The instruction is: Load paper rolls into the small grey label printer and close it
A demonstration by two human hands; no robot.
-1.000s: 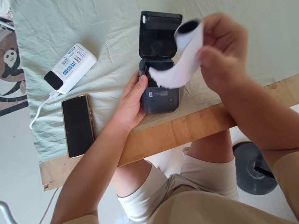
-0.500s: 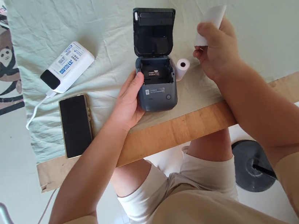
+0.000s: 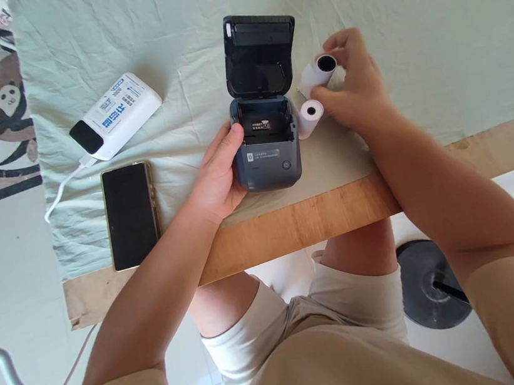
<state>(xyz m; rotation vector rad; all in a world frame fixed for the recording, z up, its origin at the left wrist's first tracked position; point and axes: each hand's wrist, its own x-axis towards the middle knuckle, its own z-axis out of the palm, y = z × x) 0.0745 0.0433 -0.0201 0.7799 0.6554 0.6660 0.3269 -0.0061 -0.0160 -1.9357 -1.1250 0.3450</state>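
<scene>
My left hand (image 3: 220,169) grips the left side of a dark blue-grey label printer (image 3: 270,165), thumb on the rim of its paper bay. The printer's black lid (image 3: 260,53) is flipped up, and the bay shows a small printed sticker inside. To the right, my right hand (image 3: 358,81) has its thumb and fingers around a white paper roll (image 3: 316,77) with a black core, a loose flap at its left. Just in front of it stands a smaller white paper roll (image 3: 310,121), close to the printer and by my right thumb.
A white power bank (image 3: 121,112) with a plugged-in cable (image 3: 64,187) lies on the left. Below it is a dark-screened phone (image 3: 130,215) near the table's wooden edge (image 3: 300,231). Pale green cloth (image 3: 445,35) covers the table. A black round base (image 3: 433,289) stands on the floor.
My right hand has moved left and down with the white roll, turning it so its black core shows, and setting it beside the smaller roll. The printer has shifted slightly left with my left hand.
</scene>
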